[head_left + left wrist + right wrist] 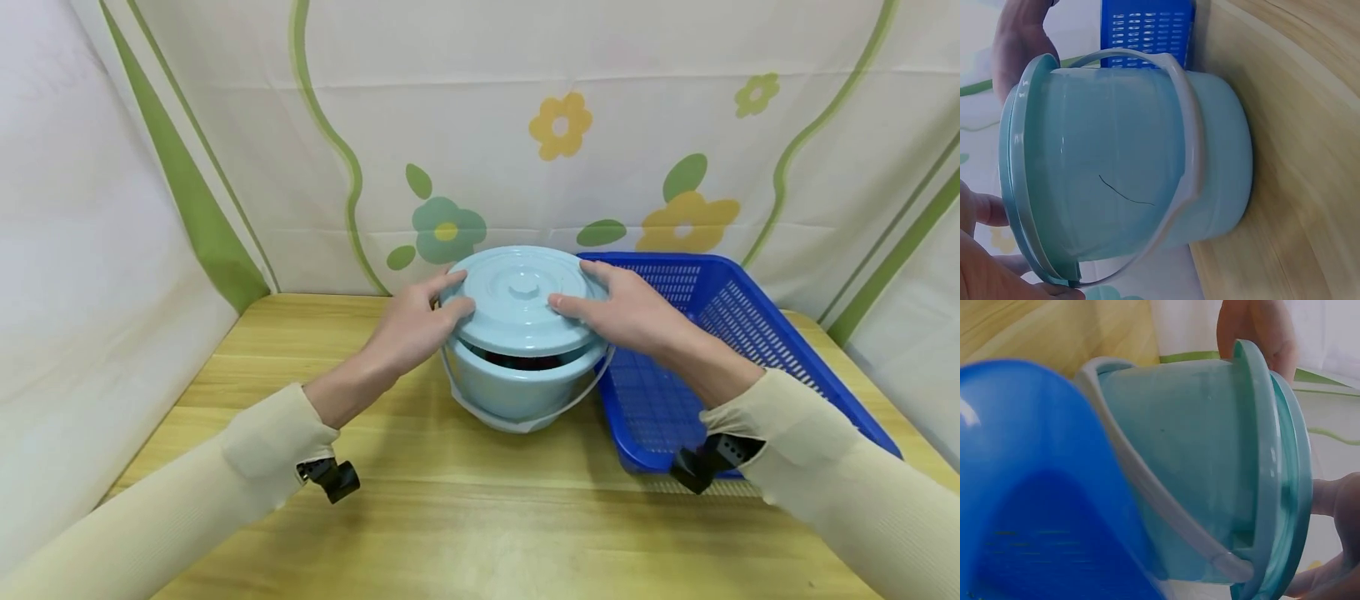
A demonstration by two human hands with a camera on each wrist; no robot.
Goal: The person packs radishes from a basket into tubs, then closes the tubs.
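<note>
A pale blue bucket (pixel 517 387) stands on the wooden table, its whitish handle (pixel 525 421) hanging down at the front. Its round lid (pixel 521 296) sits tilted, raised at the near side, with a dark gap under it. My left hand (pixel 420 321) grips the lid's left rim, thumb on top. Gripping the right rim is my right hand (pixel 622 312). The left wrist view shows the bucket (pixel 1122 162) side-on, the lid rim (pixel 1010 169) and my left fingers (pixel 979 250). In the right wrist view the lid (pixel 1285 481) stands off the bucket (pixel 1191 456).
A blue perforated plastic basket (pixel 720 333) sits right beside the bucket on its right, under my right forearm. The wooden table (pixel 465 517) stretches toward me and to the left. Flowered cloth walls (pixel 525 125) close in the back and both sides.
</note>
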